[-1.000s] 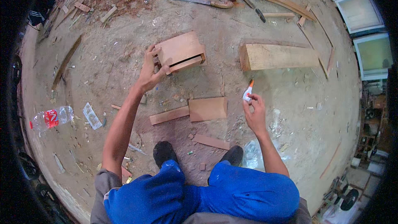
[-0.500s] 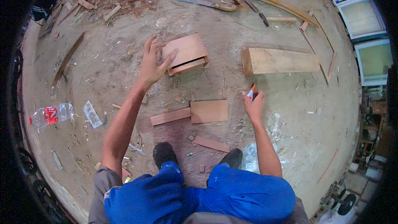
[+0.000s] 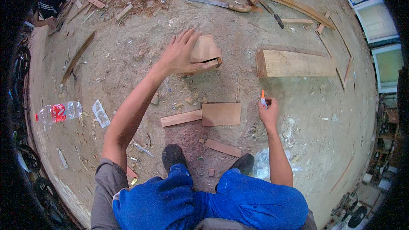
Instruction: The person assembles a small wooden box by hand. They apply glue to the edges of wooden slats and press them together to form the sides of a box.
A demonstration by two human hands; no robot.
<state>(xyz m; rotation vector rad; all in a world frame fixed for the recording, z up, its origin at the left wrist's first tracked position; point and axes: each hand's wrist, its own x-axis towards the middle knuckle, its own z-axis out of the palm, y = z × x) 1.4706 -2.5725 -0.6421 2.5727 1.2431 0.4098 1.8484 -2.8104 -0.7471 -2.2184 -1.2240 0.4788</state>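
Note:
A small box made of pale wooden boards [image 3: 206, 47] sits on the ground ahead of me, with a dark gap along its near side. My left hand [image 3: 181, 55] reaches over its left part, fingers spread across the top and thumb near the front edge; whether it presses on the wood I cannot tell. On the right, my right hand [image 3: 269, 111] pinches a small white glue bottle [image 3: 264, 100], its orange tip pointing up and away. Closer to my feet lie a flat rectangular board [image 3: 221, 114] and a narrow strip [image 3: 182, 118] touching its left side.
A thick wooden beam [image 3: 298, 64] lies at right. Farther off are a machete [image 3: 217, 4], a hammer [image 3: 265, 2] and long planks [image 3: 289, 5]. A plastic bottle [image 3: 59, 113] lies at left, a clear plastic bag [image 3: 262, 162] by my right foot. Another person's hand [image 3: 47, 22] shows at far left.
My left hand has moved from the box's left side to the right, over its top. My right hand still holds the glue bottle, now more upright. The whole view has shifted slightly.

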